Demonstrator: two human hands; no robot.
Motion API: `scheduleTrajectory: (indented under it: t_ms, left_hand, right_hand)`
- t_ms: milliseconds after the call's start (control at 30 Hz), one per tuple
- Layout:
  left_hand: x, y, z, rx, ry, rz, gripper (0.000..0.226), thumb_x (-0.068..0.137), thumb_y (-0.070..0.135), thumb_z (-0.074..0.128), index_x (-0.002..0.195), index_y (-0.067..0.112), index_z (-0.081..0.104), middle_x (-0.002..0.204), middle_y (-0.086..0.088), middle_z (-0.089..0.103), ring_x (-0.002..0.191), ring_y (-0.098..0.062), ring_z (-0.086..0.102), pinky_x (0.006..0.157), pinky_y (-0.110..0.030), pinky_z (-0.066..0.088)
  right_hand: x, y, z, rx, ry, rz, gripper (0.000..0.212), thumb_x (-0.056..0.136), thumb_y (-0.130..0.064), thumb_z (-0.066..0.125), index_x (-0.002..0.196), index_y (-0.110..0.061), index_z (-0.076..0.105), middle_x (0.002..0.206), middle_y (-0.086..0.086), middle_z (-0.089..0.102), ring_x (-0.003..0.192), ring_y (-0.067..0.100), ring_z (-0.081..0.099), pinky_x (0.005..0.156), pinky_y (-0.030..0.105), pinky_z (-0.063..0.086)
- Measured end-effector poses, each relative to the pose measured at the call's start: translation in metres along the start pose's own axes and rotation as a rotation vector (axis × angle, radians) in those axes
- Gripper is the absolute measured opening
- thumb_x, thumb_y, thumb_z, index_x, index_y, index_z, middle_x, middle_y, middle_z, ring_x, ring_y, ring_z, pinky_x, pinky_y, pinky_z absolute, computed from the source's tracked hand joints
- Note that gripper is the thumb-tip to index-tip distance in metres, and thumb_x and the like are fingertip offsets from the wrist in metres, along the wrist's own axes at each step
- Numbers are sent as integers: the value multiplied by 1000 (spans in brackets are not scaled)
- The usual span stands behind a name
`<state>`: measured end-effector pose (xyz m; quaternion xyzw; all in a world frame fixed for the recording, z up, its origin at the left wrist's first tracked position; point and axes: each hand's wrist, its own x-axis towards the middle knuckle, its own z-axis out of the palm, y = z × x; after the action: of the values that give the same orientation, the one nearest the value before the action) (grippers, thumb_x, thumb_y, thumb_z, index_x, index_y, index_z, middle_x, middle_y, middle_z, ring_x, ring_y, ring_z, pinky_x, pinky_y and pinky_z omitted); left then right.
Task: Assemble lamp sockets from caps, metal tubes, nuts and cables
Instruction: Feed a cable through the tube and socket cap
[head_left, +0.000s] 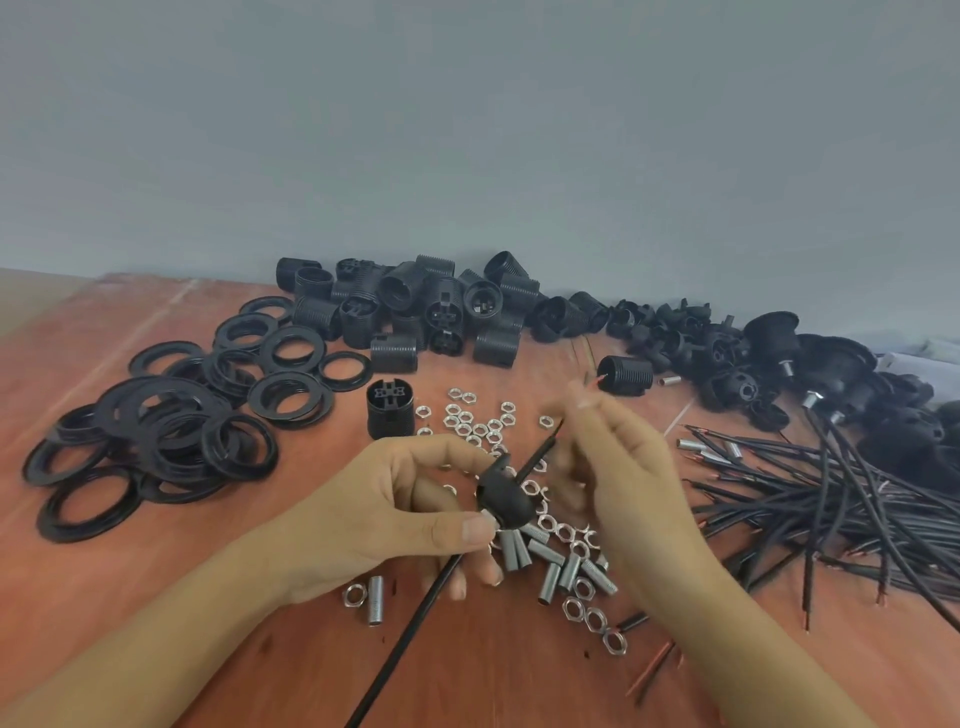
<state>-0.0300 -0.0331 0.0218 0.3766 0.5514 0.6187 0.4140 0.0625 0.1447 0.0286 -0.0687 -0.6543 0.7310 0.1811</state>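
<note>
My left hand (400, 514) pinches a black domed cap (503, 499) between thumb and fingers, just above the table. A black cable (410, 634) runs through the cap; its tip comes out at the top toward my right hand (623, 478). That hand is blurred, fingers mostly straight beside the cable end; whether it holds the cable is unclear. Silver nuts (480, 423) lie scattered behind the hands. Short threaded metal tubes (558, 569) lie under and in front of the cap.
A heap of black ring collars (171, 431) lies at left. Black threaded socket bodies (415, 306) are piled at the back by the wall. Caps and finished pieces (779, 353) sit back right. A bundle of black cables (831, 499) spreads at right.
</note>
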Motion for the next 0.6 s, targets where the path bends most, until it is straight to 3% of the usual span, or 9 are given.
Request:
scheduleTrajectory:
  t_ms: [100, 233, 300, 367, 433, 600]
  left_hand:
    - [0, -4, 0, -15, 2, 2, 29, 79, 27, 79, 106, 23, 67, 79, -19, 73, 55, -19, 65, 54, -25, 52]
    - [1, -5, 2, -11, 34, -6, 19, 83, 26, 75, 100, 23, 66, 80, -18, 71, 56, -20, 65, 51, -26, 52]
    - [1, -4, 2, -18, 68, -16, 15, 82, 30, 73, 94, 23, 66, 77, -16, 68, 53, -21, 63, 50, -27, 51]
    - [2, -2, 5, -25, 114, -40, 23, 83, 41, 70, 91, 21, 64, 75, -15, 67, 51, -21, 62, 48, -27, 51]
    - [3, -1, 8, 6, 145, -71, 31, 85, 50, 65, 89, 19, 63, 75, -12, 68, 50, -20, 60, 47, -26, 49]
    - [4, -3, 9, -5, 173, -87, 14, 87, 30, 58, 78, 19, 57, 73, -1, 60, 52, -21, 57, 46, -25, 45]
  right_hand:
    - [1, -1, -7, -91, 59, -87, 30, 82, -47, 57, 70, -22, 68, 50, -4, 43, 41, 9, 33, 40, 20, 27]
    - [-5, 10, 4, -220, -111, -194, 27, 92, -28, 60, 70, -15, 68, 49, -13, 48, 43, 0, 38, 46, 11, 32]
    - [-4, 13, 5, -233, -130, -215, 29, 92, -31, 63, 66, -18, 65, 53, -4, 47, 48, 10, 38, 50, 20, 34]
    - [-2, 17, 2, -277, -104, -242, 28, 90, -32, 66, 67, -16, 66, 60, 10, 48, 56, 26, 41, 55, 32, 38]
    - [-2, 19, 2, -289, -64, -237, 23, 87, -33, 70, 74, -15, 70, 67, 18, 57, 60, 30, 49, 58, 38, 44]
    - [-5, 23, 7, -379, 20, -273, 22, 84, -37, 70, 74, -18, 70, 64, 5, 58, 59, 10, 48, 58, 21, 43]
